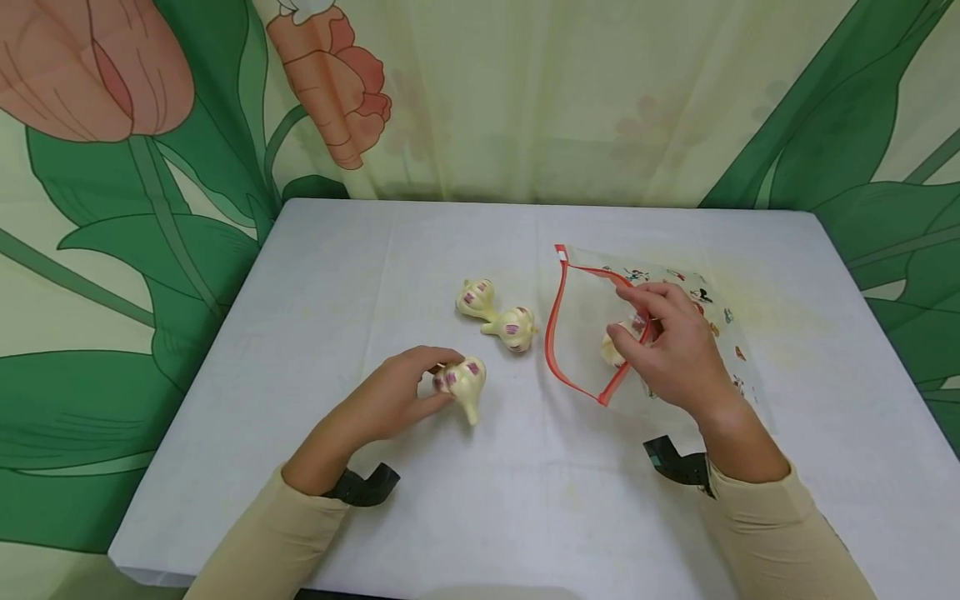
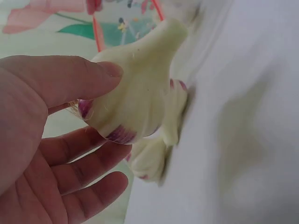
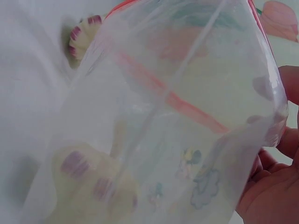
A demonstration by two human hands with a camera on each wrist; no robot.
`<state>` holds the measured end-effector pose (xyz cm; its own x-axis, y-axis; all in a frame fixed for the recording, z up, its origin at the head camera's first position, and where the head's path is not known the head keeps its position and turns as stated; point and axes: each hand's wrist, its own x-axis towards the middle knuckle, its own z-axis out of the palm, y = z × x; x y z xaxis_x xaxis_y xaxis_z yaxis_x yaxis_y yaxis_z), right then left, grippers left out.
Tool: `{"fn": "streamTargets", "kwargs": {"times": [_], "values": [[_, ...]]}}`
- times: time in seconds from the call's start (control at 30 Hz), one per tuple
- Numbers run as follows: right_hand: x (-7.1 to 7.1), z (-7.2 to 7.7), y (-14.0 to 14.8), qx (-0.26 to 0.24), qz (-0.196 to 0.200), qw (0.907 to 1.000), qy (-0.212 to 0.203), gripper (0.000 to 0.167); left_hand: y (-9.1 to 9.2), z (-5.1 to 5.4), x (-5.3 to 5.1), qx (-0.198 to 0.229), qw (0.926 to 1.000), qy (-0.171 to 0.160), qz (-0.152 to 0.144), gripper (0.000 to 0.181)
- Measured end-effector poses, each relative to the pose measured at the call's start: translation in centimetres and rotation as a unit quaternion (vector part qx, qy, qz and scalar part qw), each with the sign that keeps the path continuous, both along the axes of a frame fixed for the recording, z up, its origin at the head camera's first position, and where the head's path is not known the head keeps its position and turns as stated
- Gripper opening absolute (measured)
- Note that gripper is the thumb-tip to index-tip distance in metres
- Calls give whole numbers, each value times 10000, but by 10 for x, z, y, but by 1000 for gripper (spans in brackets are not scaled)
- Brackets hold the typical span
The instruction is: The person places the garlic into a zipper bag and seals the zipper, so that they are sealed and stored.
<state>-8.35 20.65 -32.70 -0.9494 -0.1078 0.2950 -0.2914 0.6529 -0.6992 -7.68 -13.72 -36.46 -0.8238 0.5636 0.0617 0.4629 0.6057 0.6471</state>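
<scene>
In the head view my left hand pinches a garlic bulb, cream with purple patches, its stem pointing down toward me. The left wrist view shows the thumb on one side of this garlic bulb and fingers on the other. My right hand pinches the red-edged rim of a clear zip bag printed with small cartoon figures; its mouth gapes toward the left. Inside the bag lies another garlic bulb, seen blurred through the plastic. Two more garlic bulbs lie together on the table between the hands.
The table wears a white cover. Behind it hangs a curtain with large printed flowers and leaves. A dark strap with a camera sits on the left wrist, and a similar one on the right.
</scene>
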Motion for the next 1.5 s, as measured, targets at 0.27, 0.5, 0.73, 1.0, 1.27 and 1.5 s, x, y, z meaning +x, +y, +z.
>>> {"fn": "streamTargets", "kwargs": {"times": [0.27,0.5,0.73,1.0,1.27,1.5], "values": [[1,2,0,57,-27,10000,1,43,31,15,-21,162,9995,76,-265,45],[0,2,1,70,-69,9999,118,42,63,26,-36,534,9968,289,-518,43],[0,2,1,145,-52,9996,252,42,86,30,-44,297,9966,444,-631,43],[-1,4,1,284,-78,9990,346,42,109,34,-51,-65,9979,41,-649,46],[-2,4,2,345,-86,9975,604,42,122,32,-52,-530,9964,-113,-657,48],[-2,6,2,377,-129,9969,679,43,126,29,-50,-831,9947,-3,-613,46]]}}
